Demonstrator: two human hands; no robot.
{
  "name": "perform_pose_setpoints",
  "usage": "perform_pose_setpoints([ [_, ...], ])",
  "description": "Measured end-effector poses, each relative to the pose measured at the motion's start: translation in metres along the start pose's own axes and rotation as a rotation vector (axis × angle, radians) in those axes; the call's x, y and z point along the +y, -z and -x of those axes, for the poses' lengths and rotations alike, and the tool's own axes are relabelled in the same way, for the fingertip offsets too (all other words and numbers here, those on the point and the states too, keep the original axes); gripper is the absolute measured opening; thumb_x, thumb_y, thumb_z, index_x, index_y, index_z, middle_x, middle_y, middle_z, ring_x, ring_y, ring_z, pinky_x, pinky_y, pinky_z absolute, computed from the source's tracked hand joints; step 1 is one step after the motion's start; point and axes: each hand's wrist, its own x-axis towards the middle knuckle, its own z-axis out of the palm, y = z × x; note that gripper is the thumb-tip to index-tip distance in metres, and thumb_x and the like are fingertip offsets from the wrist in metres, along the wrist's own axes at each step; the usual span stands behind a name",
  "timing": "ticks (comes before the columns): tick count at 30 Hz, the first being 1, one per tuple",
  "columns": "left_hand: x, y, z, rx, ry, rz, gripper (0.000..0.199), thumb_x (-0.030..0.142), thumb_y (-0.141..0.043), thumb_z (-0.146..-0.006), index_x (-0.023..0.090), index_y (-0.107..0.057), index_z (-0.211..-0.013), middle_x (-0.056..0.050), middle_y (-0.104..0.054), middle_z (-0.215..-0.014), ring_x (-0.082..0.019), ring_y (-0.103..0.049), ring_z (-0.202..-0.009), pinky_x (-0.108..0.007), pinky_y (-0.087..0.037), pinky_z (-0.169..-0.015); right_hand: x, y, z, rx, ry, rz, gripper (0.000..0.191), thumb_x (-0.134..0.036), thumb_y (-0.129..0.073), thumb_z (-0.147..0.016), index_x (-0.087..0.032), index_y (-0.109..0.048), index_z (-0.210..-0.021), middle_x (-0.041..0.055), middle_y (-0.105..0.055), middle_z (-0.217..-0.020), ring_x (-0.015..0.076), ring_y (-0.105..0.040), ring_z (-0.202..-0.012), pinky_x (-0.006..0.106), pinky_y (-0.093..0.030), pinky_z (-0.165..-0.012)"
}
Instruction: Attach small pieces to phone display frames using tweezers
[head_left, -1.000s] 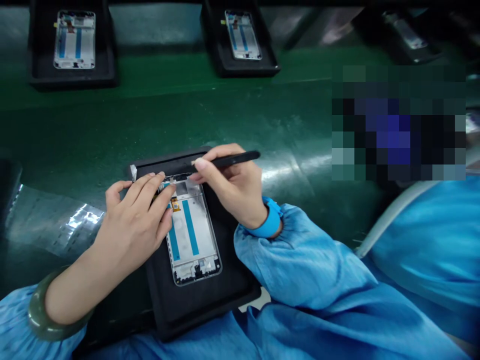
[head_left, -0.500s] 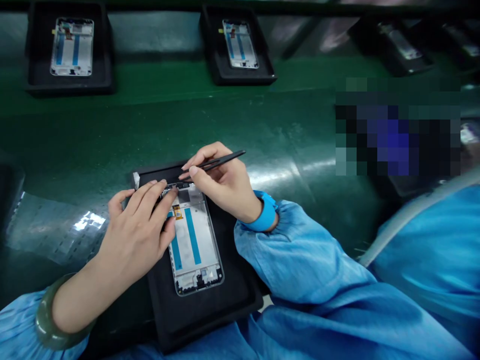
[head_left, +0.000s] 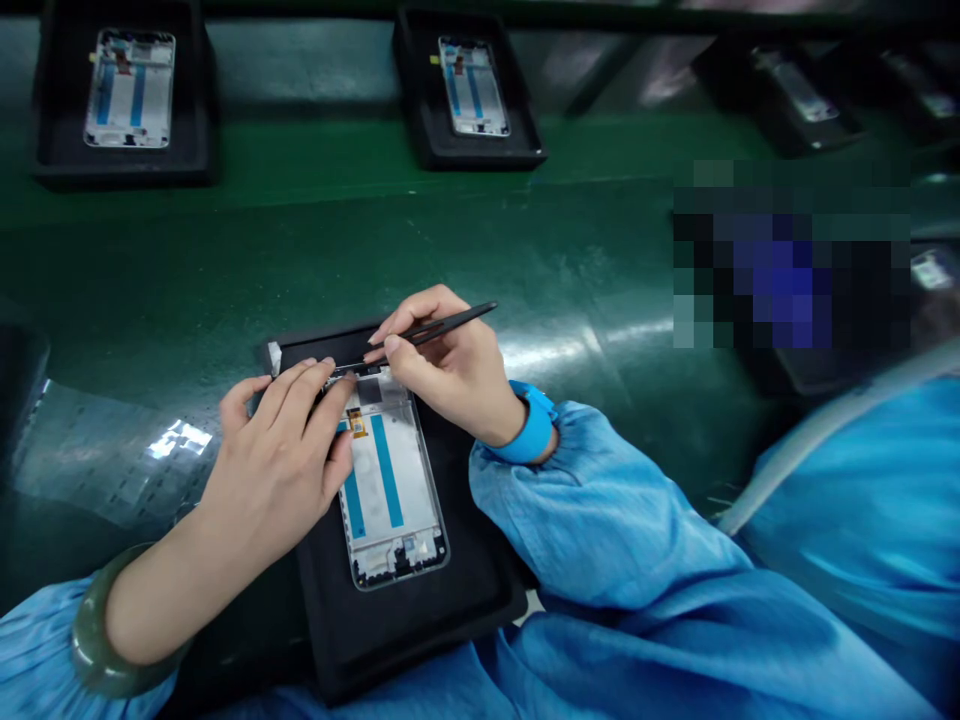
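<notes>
A silver phone frame [head_left: 412, 480] with two blue adhesive strips and a small orange flex cable [head_left: 358, 423] lies in a black foam tray [head_left: 420, 630]. My left hand [head_left: 281, 450] rests palm down over the frame's upper left side, fingers stretched out and fingertips at its top edge. Between thumb and fingers, my right hand [head_left: 450, 360] grips black tweezers [head_left: 457, 320]. Their tips point left to the frame's top edge, close to my left fingertips. What the tips touch is too small to tell.
Farther back, a left tray [head_left: 124, 165] and a middle tray [head_left: 480, 155] each hold a similar phone frame on the green line. More trays stand at the right, near a blurred patch. A clear plastic sheet [head_left: 112, 460] lies left. A blue-clothed person [head_left: 877, 510] is at right.
The tweezers have tilted flatter and my right hand has shifted slightly right. My left hand stays almost in place. The back trays appear a little farther left.
</notes>
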Motion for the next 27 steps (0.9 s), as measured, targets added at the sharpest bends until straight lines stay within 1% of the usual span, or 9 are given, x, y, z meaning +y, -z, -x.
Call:
perform_pose_setpoints([
  [4,-0.0006,-0.0009,0.0006,0.003,-0.001,0.005,0.042,0.025,-0.046,-0.086,0.018,-0.048,-0.127,-0.013,-0.055,-0.129,-0.029,-0.052,-0.116,-0.047,-0.030,-0.092,-0.0005,-0.0007,-0.0010,0.037,-0.016,-0.059,0.011,-0.023,-0.058,-0.080,-0.020,-0.047,-0.081,-0.0018,-0.057,-0.078,0.0108,-0.064,-0.073,0.024,-0.053,-0.064],
  [10,0.0003,-0.0005,0.0005,-0.002,0.010,0.008,0.042,0.025,-0.045,-0.087,0.019,-0.048,-0.128,-0.013,-0.054,-0.129,-0.030,-0.051,-0.117,-0.047,-0.030,-0.092,-0.0012,-0.0008,-0.0007,0.014,-0.032,-0.033,0.011,-0.024,-0.057,-0.081,-0.020,-0.048,-0.082,-0.0016,-0.057,-0.078,0.0107,-0.064,-0.073,0.024,-0.053,-0.063],
  [17,0.0032,0.0006,-0.0001,-0.002,0.034,0.071,0.044,0.022,-0.046,-0.085,0.016,-0.048,-0.129,-0.015,-0.054,-0.129,-0.032,-0.051,-0.117,-0.050,-0.031,-0.094,-0.0002,-0.0002,-0.0007,0.000,-0.004,0.010,0.010,-0.025,-0.057,-0.081,-0.020,-0.048,-0.082,-0.0012,-0.056,-0.078,0.0097,-0.060,-0.068,0.023,-0.051,-0.060],
  [27,0.0056,-0.0003,0.0005,0.009,0.031,0.044,0.042,0.020,-0.045,-0.086,0.011,-0.048,-0.127,-0.017,-0.054,-0.128,-0.031,-0.050,-0.118,-0.049,-0.029,-0.094,0.0007,-0.0017,0.0011,-0.020,0.028,0.092,0.010,-0.026,-0.056,-0.081,-0.020,-0.049,-0.083,-0.0012,-0.055,-0.078,0.0082,-0.056,-0.061,0.022,-0.050,-0.057],
])
